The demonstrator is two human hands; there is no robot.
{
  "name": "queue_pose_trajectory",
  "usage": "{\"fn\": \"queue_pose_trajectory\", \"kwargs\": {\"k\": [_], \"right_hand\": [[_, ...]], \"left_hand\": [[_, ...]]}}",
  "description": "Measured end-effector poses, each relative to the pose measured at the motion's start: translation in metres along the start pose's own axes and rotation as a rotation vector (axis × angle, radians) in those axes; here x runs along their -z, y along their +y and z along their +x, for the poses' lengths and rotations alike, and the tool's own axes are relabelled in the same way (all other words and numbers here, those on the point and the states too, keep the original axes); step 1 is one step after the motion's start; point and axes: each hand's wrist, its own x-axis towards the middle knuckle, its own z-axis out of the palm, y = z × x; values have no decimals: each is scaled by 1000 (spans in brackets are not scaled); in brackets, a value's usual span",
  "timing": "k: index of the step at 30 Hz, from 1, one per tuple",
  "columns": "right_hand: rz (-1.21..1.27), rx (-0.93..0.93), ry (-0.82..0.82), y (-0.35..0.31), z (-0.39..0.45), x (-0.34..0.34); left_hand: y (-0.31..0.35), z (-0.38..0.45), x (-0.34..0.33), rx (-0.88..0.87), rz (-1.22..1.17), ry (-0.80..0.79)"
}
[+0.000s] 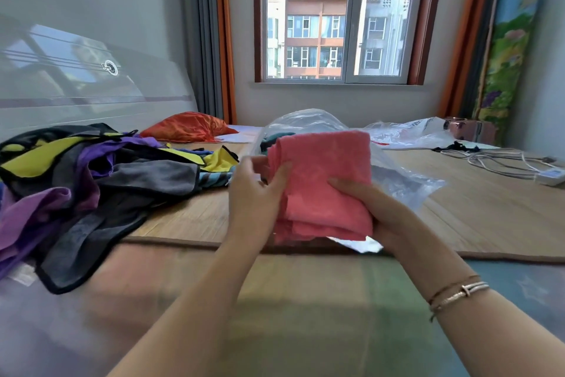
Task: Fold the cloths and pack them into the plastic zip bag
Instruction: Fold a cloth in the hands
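Both hands, left hand [260, 190] and right hand [367, 208], grip folded pink cloth [321, 181] | before zip bag [305, 122] mouth | risk: limp mouth collapses, cloth unfolds.

The folded pink terry cloth [321, 184] hides most of the clear plastic zip bag [305, 122] behind it, including its mouth; the dark teal item [276, 136] inside shows only as a sliver. The loose heap of purple, grey and yellow cloths [91, 181] is cut off by the left edge.
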Motion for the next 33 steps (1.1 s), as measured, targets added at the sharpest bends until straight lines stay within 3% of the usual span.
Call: {"fn": "queue_pose_trajectory", "kwargs": {"k": [2,4,7,9,15,16,19,21,24,26,30,33], "right_hand": [[-133,34,114,-10,32,7],[-284,93,195,-16,65,11],[-600,263,205,-9,120,8],[-709,261,203,4,159,0],[-230,72,165,43,264,-27],[-336,38,194,53,280,-28],[-1227,-14,405,77,298,-24],[-1434,106,471,80,294,-21],[-1485,368,349,86,286,-19],[-1583,495,145,94,279,-21],[-1710,263,-187,103,285,-25],[-1711,219,-208,104,299,-40]], "left_hand": [[-11,26,3,-42,159,202],[-28,53,6,20,321,243],[-48,85,3,154,387,29],[-58,101,-6,167,377,-108],[-77,142,-20,68,337,-73],[-81,148,-21,73,308,-66],[-92,154,-23,48,298,-51],[-96,155,-25,26,288,-31],[-96,151,-31,2,207,9],[-93,146,-38,-11,164,3],[-86,133,-47,16,102,-62],[-87,130,-47,30,37,-129]]}}
